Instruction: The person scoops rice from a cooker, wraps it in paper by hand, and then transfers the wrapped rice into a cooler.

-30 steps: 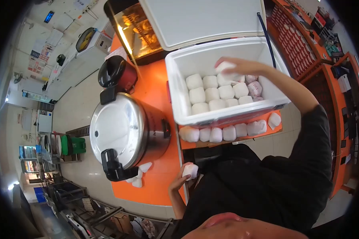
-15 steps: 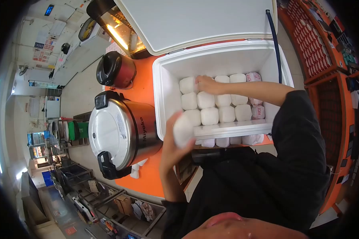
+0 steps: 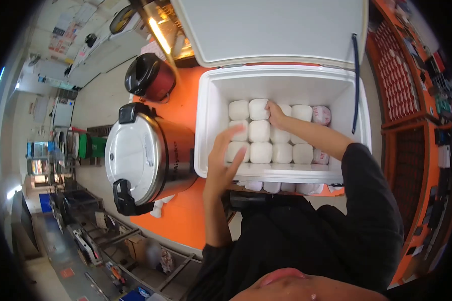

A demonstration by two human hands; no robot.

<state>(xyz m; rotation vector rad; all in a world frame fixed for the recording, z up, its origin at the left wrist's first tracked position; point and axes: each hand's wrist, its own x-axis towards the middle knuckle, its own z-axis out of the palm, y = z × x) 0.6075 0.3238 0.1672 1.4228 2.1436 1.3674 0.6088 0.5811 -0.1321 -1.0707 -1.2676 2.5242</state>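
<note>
A white cooler box (image 3: 201, 120) holds rows of round white paper-wrapped packets, plain except for those with red print (image 3: 321, 115) at the right end. My right hand (image 3: 277, 115) is inside the box with bent fingers against the right side of a wrapped rice packet (image 3: 259, 108) in the back row. Some of its fingertips are hidden between the packets. My left hand (image 3: 225, 158) is raised over the front left of the box, fingers apart and holding nothing. Behind it, a packet (image 3: 235, 152) in the front row is partly covered.
Left of the box, a large Miyako rice cooker (image 3: 178, 150) and a smaller red-black cooker (image 3: 158, 80) stand on the orange tabletop (image 3: 186, 220). The cooler's lid (image 3: 276, 30) stands open behind, with a dark strap (image 3: 356, 85) at its right. More packets (image 3: 272, 187) show below the front rim.
The white packet that was in my left hand has left it, and those fingers have opened. A packet now fills the back-row spot second from left. My right hand has shifted slightly right.
</note>
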